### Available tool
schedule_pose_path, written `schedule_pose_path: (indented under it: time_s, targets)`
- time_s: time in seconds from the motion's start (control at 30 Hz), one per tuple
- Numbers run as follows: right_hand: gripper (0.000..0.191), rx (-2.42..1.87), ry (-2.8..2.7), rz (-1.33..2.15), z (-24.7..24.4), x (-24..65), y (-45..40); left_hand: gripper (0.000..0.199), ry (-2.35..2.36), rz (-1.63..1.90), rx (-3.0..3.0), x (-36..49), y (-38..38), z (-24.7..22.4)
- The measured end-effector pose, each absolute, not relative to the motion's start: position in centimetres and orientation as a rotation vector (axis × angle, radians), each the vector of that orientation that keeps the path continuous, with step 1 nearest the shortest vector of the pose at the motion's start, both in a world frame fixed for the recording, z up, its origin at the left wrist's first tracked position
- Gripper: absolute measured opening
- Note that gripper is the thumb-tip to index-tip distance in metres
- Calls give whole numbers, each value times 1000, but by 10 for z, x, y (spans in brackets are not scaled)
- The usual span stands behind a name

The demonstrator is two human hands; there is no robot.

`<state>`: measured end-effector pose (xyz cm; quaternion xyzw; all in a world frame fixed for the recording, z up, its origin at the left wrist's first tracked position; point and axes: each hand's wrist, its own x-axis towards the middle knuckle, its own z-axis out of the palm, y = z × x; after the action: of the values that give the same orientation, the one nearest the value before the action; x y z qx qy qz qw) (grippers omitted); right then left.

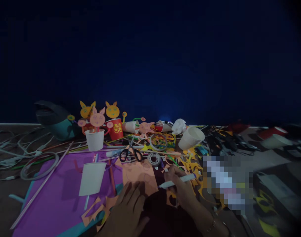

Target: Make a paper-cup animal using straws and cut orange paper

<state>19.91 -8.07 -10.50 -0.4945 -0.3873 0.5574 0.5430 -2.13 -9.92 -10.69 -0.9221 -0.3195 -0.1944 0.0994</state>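
My left hand (129,205) lies flat with its fingers stretched over the lower edge of a light orange sheet of paper (136,172). Faint outlines of rounded shapes show on the sheet. My right hand (181,189) is closed around a white marker (188,178), whose tip points left, beside the sheet's right edge. Just beyond the paper lie black-handled scissors (131,152) and a roll of clear tape (154,159). Orange paper scraps (92,212) are to the left of my left hand.
Purple paper (58,197) on the left bears a white paper cup (93,179) with straws. Behind stand a white cup (95,141) and a red cup (115,129) with paper animal heads. Stacked cups (191,138), yellow cut-outs (199,171) and cables (29,153) lie around.
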Motion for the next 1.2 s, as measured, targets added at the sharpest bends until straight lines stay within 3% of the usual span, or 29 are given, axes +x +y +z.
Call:
schedule_pose_path:
  time_s: [0.3, 0.53, 1.2]
  targets:
    - [25, -1262, -1192, 1377, -105, 190, -86, 22, -1227, -614, -2709, -15, -112, -122]
    - [17, -1496, -1412, 1291, -107, 184, -87, 18, -1128, -570, -2765, -14, -111, -119]
    - [18, -1528, -1506, 1238, -98, 178, -86, 12, -1068, -403, -2834, -18, -109, -116]
